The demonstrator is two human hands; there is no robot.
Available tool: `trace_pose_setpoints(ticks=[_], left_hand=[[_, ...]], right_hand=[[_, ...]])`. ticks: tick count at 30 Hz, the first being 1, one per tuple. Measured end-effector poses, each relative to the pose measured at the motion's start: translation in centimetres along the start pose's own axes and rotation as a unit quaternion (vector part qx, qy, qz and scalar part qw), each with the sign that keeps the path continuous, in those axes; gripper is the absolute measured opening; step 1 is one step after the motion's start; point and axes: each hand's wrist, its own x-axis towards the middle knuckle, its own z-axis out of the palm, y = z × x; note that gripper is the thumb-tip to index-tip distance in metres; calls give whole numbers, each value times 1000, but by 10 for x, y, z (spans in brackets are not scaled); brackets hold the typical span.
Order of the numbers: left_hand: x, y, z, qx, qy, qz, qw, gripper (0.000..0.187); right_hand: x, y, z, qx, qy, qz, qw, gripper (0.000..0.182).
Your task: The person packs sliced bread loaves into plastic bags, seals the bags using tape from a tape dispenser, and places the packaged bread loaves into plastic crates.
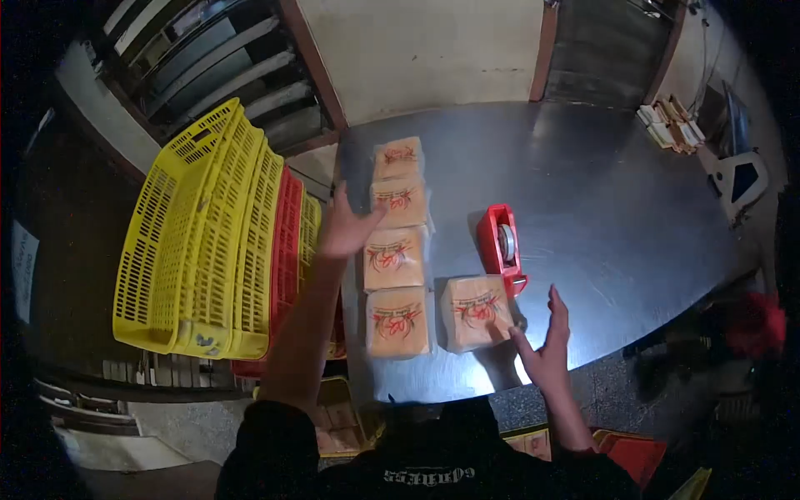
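Note:
Several square packs of what looks like sliced bread, in see-through wrap with red and black print, stand in a column on the metal table. My left hand is beside this column, fingers spread and thumb at the edge of the second pack from the back. Apart from the column, to its right, sits a single pack. At its right edge is my right hand, thumb and fingers apart, thumb tip right by the wrap. Just behind the single pack is a red tape dispenser with a tape roll in it.
Stacked yellow crates and a red crate rise along the table's left side. A bundle of flat pieces lies at the far right corner, near a white and blue object. More crates stand below the near edge.

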Motion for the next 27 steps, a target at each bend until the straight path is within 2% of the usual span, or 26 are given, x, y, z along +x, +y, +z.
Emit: trace_pose_setpoints(ticks=[2, 4, 5, 7, 8, 10, 11, 14, 16, 17, 18, 19, 20, 22, 23, 24, 25, 26, 27], left_hand=[[38, 11, 20, -9, -37, 0, 999, 112], [47, 44, 56, 79, -8, -96, 992, 130], [50, 50, 69, 83, -7, -100, 992, 130], [59, 54, 91, 155, -24, -168, 973, 140], [62, 51, 94, 154, -23, -171, 973, 140], [67, 44, 95, 134, -48, -232, 962, 140], [71, 41, 95, 133, -45, -234, 962, 140], [83, 28, 80, 158, 0, -56, 986, 135], [48, 39, 47, 95, 26, 17, 995, 130], [13, 79, 11, 37, 45, 39, 998, 126], [-21, 106, -18, -6, 28, 41, 999, 122], [-56, 121, -41, 7, 79, 111, 991, 124], [-99, 144, -79, -33, 3, 77, 996, 126], [-170, 137, -106, -27, 80, 173, 981, 122], [-202, 115, -120, -89, 156, 228, 957, 118], [-230, 88, -128, -149, 218, 255, 930, 114], [-259, 58, -129, -200, 257, 245, 913, 110], [-286, 21, -119, -249, 266, 179, 914, 107], [-316, -12, -115, -413, 134, 81, 897, 104]], right_hand=[[-2, 23, -10, 47, 32, 45, 997, 91], [6, 24, -17, 64, 42, 78, 994, 91], [11, 24, -19, 73, 54, 106, 990, 90], [23, 20, -17, 94, 52, 96, 990, 90], [29, 15, -16, 111, 52, 86, 989, 90], [39, 9, -11, 124, 40, 72, 989, 93], [42, 7, -8, 130, 31, 60, 989, 93], [54, -6, 2, 170, 10, 28, 985, 93], [64, -26, 13, 258, -17, 20, 966, 93], [70, -41, 17, 309, -33, 19, 950, 92], [76, -58, 23, 361, -55, 20, 931, 92], [86, -65, 30, 448, -82, 18, 890, 94], [91, -76, 41, 530, -115, 28, 840, 97], [64, -118, 35, 717, -177, 45, 673, 90], [43, -130, 29, 698, -111, 174, 686, 92], [24, -142, 23, 672, -38, 299, 677, 94], [4, -146, 28, 633, -72, 310, 706, 93], [-18, -153, 38, 601, -139, 289, 732, 93], [-40, -159, 50, 573, -233, 238, 749, 93]])
